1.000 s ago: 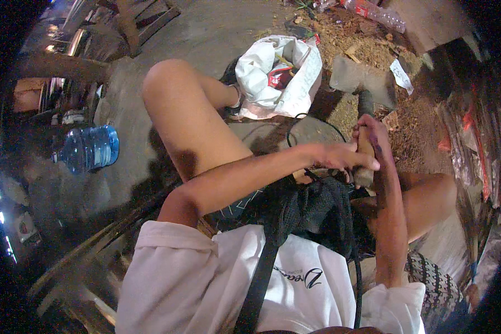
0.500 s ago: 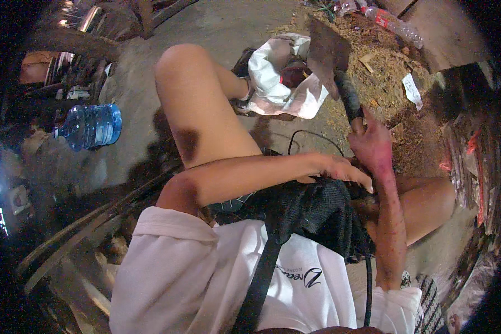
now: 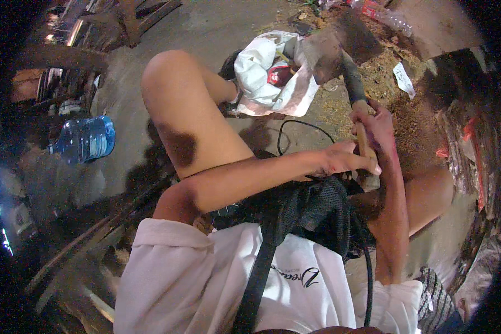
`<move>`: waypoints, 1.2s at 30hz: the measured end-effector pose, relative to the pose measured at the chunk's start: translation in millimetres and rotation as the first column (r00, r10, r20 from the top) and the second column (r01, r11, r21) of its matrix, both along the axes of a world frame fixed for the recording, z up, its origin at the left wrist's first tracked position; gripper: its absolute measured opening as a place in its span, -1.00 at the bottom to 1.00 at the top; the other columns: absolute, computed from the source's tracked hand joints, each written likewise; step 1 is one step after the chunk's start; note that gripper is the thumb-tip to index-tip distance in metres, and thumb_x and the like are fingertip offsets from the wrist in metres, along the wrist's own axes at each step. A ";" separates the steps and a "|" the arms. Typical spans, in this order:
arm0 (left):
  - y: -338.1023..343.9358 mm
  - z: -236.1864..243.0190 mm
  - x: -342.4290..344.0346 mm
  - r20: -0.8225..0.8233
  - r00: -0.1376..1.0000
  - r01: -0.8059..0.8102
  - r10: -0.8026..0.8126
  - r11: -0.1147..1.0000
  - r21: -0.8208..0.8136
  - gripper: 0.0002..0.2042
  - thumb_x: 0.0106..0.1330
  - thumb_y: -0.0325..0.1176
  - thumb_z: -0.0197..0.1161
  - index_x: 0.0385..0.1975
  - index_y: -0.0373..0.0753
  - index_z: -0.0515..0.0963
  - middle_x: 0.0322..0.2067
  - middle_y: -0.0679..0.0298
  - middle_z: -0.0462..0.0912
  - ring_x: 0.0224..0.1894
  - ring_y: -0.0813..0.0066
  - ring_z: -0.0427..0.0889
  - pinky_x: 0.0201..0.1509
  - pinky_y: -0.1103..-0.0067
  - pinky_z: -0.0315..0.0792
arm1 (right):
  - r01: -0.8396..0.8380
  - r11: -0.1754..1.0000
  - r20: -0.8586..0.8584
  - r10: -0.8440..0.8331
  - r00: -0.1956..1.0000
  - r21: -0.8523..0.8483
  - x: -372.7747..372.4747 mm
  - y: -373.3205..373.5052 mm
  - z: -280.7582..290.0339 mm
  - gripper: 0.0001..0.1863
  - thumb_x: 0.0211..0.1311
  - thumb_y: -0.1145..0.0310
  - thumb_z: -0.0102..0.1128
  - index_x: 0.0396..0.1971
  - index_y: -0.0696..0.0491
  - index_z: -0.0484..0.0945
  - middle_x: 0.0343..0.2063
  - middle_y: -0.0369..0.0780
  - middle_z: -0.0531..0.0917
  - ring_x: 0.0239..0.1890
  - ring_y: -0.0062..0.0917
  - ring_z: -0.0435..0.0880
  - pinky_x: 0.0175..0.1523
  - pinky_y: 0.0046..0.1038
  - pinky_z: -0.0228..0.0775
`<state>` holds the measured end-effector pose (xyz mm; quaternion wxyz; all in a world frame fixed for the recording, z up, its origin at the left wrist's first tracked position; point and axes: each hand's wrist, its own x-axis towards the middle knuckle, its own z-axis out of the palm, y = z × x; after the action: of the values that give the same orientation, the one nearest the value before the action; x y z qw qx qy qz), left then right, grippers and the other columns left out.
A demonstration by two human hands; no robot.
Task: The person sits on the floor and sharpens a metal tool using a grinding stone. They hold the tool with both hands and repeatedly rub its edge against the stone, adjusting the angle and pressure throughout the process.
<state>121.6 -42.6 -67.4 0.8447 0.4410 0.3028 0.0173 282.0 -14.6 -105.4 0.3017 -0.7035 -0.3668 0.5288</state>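
Note:
A tool with a broad, dark, flat metal blade [image 3: 360, 38] and a long handle [image 3: 352, 80] slants up and away from my hands. The handle is dark near the blade and pale wood lower down; motion blurs the metal end, so its exact kind is unclear. My right hand [image 3: 377, 127] is closed round the wooden part. Just below it, my left hand [image 3: 342, 158] closes on the handle near its lower end, thumb and fingers on either side. Left of the blade lies an open white sack [image 3: 253, 72] with a red-labelled thing [image 3: 279, 74] inside.
Wood chips [image 3: 392, 64] cover the ground beyond my hands, with a white paper slip [image 3: 404, 79] on them. A clear plastic bottle [image 3: 392, 21] lies at the back right. A large blue water jug [image 3: 89, 138] lies on its side at left. A thin black cable [image 3: 303, 123] loops before me.
My left hand has come from resting loosely beside the right forearm to a grip on the handle. The blade has swung rightward and up, and my right hand has turned on the handle.

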 end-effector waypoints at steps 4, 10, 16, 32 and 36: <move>14.4 1.3 5.3 0.068 0.992 -0.109 0.106 0.993 0.040 -0.11 -0.04 0.27 0.34 0.10 -0.42 0.35 -0.04 0.13 0.51 0.00 0.31 0.48 0.10 0.49 0.35 | 0.035 0.999 -0.266 -0.043 0.963 -0.038 16.2 11.0 -8.9 -0.72 0.23 0.19 0.13 -0.39 0.15 0.55 -0.56 -0.23 0.61 -0.53 -0.51 0.59 -0.41 -0.49 0.44; 35.9 -3.9 6.0 -0.001 0.998 -0.062 0.063 0.993 0.096 -0.21 0.00 0.23 0.31 0.04 -0.36 0.42 -0.07 0.14 0.51 -0.02 0.37 0.46 0.06 0.50 0.35 | 0.138 0.964 -0.276 -0.200 0.940 -0.227 28.9 22.2 -43.9 -0.70 0.22 0.17 0.09 -0.43 0.13 0.56 -0.56 -0.21 0.59 -0.51 -0.47 0.57 -0.36 -0.41 0.43; 65.5 -8.6 23.6 -0.027 0.998 -0.062 0.061 0.998 -0.028 -0.26 0.04 0.21 0.29 0.04 -0.31 0.43 -0.08 0.16 0.51 -0.04 0.36 0.48 -0.01 0.48 0.39 | 0.105 0.994 -0.516 -0.089 0.852 0.001 54.8 30.1 -69.0 -0.63 0.25 0.07 0.02 -0.27 0.11 0.54 -0.40 -0.23 0.62 -0.37 -0.43 0.57 -0.23 -0.38 0.43; 156.2 -90.2 72.4 -0.218 0.878 -0.456 0.427 0.884 -0.103 -0.61 0.24 0.01 0.17 -0.10 -0.14 0.53 -0.12 0.24 0.56 -0.10 0.47 0.54 -0.02 0.39 0.48 | -0.236 0.961 -0.587 0.275 0.762 0.145 105.4 164.5 -232.2 -0.66 0.43 0.18 -0.13 -0.10 0.10 0.51 -0.23 -0.23 0.61 -0.21 -0.46 0.59 -0.06 -0.41 0.43; 167.6 -82.5 79.7 -0.244 0.852 -0.515 0.463 0.822 -0.241 -0.70 0.23 -0.06 0.23 -0.22 -0.15 0.53 -0.34 0.31 0.59 -0.33 0.48 0.59 -0.24 0.47 0.57 | -0.141 0.977 -0.517 0.206 0.830 0.163 106.6 177.9 -284.5 -0.61 0.44 0.12 -0.12 -0.15 0.15 0.52 -0.29 -0.24 0.61 -0.25 -0.48 0.57 -0.11 -0.38 0.43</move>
<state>201.3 125.0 -149.9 0.8385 0.2157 0.4776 0.1495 388.6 163.3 -389.9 0.3829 -0.4743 -0.3620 0.7053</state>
